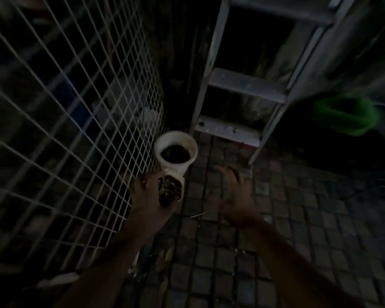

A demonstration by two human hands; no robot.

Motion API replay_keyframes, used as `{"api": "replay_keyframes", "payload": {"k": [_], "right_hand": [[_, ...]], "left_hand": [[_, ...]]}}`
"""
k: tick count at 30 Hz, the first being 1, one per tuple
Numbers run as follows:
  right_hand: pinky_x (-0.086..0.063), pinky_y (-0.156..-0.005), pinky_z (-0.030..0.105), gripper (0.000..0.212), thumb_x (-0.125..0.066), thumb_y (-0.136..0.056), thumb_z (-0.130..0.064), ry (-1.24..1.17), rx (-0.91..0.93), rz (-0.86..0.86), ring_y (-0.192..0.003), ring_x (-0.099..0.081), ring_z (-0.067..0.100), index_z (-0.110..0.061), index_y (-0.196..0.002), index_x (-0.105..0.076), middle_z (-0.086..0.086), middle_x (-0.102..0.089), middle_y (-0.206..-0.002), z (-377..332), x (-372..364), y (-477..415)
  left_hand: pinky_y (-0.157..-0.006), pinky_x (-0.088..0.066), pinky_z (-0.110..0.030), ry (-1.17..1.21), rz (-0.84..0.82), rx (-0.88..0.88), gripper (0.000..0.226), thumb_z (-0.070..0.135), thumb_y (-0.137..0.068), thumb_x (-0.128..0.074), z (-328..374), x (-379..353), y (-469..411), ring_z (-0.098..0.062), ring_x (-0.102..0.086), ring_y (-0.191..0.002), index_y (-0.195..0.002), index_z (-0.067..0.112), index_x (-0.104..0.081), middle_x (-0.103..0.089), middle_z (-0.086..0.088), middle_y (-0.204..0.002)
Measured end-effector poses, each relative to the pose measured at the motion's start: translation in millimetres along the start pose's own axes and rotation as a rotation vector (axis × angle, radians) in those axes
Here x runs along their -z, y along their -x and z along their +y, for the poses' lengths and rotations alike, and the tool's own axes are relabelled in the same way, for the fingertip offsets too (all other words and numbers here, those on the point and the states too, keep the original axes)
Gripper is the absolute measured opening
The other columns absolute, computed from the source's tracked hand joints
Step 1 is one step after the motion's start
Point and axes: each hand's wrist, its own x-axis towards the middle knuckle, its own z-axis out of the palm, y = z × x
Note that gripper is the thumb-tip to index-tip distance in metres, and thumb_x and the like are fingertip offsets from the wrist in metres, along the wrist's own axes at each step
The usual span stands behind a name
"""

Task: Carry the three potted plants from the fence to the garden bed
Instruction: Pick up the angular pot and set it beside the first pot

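Note:
The scene is dark and blurred. A white pot (pixel 175 150) with dark soil stands on the paving right beside the wire mesh fence (pixel 76 121). A second, smaller white pot (pixel 170 190) with brownish contents sits just in front of it, and my left hand (pixel 148 194) is wrapped around its near side. My right hand (pixel 233 196) hovers over the paving to the right of the pots, fingers spread, holding nothing. No third pot is visible.
A metal stepladder (pixel 242 94) stands just behind the pots against a dark wall. A green container (pixel 345 115) lies at the right. Small square paving stones (pixel 276 230) cover the ground. Dry leaves (pixel 165 254) lie near the fence base.

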Motion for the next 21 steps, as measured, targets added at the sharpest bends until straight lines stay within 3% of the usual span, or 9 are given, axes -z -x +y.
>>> {"api": "replay_keyframes", "payload": {"k": [3,6,10,14,16,18,20,21], "right_hand": [[-0.039,-0.107,0.051,0.064,-0.059,-0.084,-0.045,-0.035,0.074,-0.023,-0.134,-0.042,0.034,-0.017,-0.140,-0.048,0.010,-0.051,-0.140,78,-80,-19],[-0.032,-0.105,0.045,0.058,-0.055,-0.084,-0.045,-0.012,0.190,-0.093,-0.138,-0.039,0.023,-0.026,-0.138,-0.051,0.004,-0.048,-0.144,152,-157,-26],[-0.019,-0.107,0.020,0.054,-0.050,-0.083,-0.035,0.004,0.343,-0.223,-0.139,-0.042,0.025,-0.022,-0.134,-0.060,0.003,-0.052,-0.146,224,-240,-29],[-0.029,-0.111,0.036,0.045,-0.061,-0.090,-0.022,-0.044,0.399,-0.193,-0.136,-0.041,0.035,-0.020,-0.135,-0.060,0.002,-0.053,-0.144,271,-300,-42],[-0.026,-0.114,0.034,0.041,-0.065,-0.095,-0.022,-0.049,0.451,-0.151,-0.137,-0.040,0.034,-0.023,-0.136,-0.059,0.001,-0.053,-0.145,289,-319,-56],[-0.021,-0.112,0.022,0.037,-0.064,-0.097,-0.025,-0.054,0.482,-0.074,-0.135,-0.042,0.031,-0.028,-0.134,-0.061,-0.003,-0.055,-0.143,303,-334,-72],[-0.022,-0.110,0.017,0.032,-0.061,-0.098,-0.031,-0.071,0.511,0.020,-0.131,-0.045,0.027,-0.030,-0.130,-0.064,-0.006,-0.059,-0.138,312,-344,-84],[-0.026,-0.110,0.023,0.031,-0.060,-0.098,-0.035,-0.068,0.524,0.027,-0.129,-0.047,0.027,-0.030,-0.129,-0.065,-0.006,-0.060,-0.136,315,-347,-88]], "left_hand": [[-0.109,-0.039,-0.057,-0.074,0.029,0.111,0.078,0.032,-0.081,-0.081,-67,-95,-18,-0.047,-0.028,-0.142,-0.148,0.017,-0.045,-0.027,-0.022,-0.154],[-0.108,-0.041,-0.058,-0.119,0.052,0.100,0.078,0.040,-0.082,-0.079,-131,-185,-30,-0.051,-0.029,-0.142,-0.147,0.013,-0.047,-0.027,-0.025,-0.154],[-0.112,-0.037,-0.055,-0.195,0.067,0.055,0.061,0.042,-0.085,-0.069,-205,-274,-40,-0.048,-0.030,-0.142,-0.138,0.015,-0.057,-0.033,-0.021,-0.150],[-0.106,-0.035,-0.052,-0.233,0.251,0.042,0.059,0.055,-0.090,-0.050,-250,-324,-55,-0.037,-0.027,-0.133,-0.129,0.012,-0.062,-0.048,-0.023,-0.137],[-0.110,-0.030,-0.048,-0.227,0.444,-0.060,0.046,0.046,-0.096,-0.053,-259,-337,-64,-0.033,-0.032,-0.128,-0.112,0.006,-0.069,-0.064,-0.024,-0.113],[-0.110,-0.031,-0.048,-0.177,0.619,-0.120,0.025,0.026,-0.098,-0.060,-263,-344,-73,-0.032,-0.039,-0.125,-0.095,0.003,-0.072,-0.070,-0.020,-0.094],[-0.110,-0.031,-0.041,-0.113,0.644,-0.117,0.016,0.013,-0.097,-0.064,-263,-347,-80,-0.039,-0.046,-0.132,-0.088,0.003,-0.071,-0.072,-0.018,-0.090],[-0.110,-0.031,-0.039,-0.093,0.627,-0.113,0.013,0.009,-0.096,-0.066,-265,-347,-82,-0.044,-0.047,-0.134,-0.086,0.003,-0.071,-0.073,-0.017,-0.089]]}}
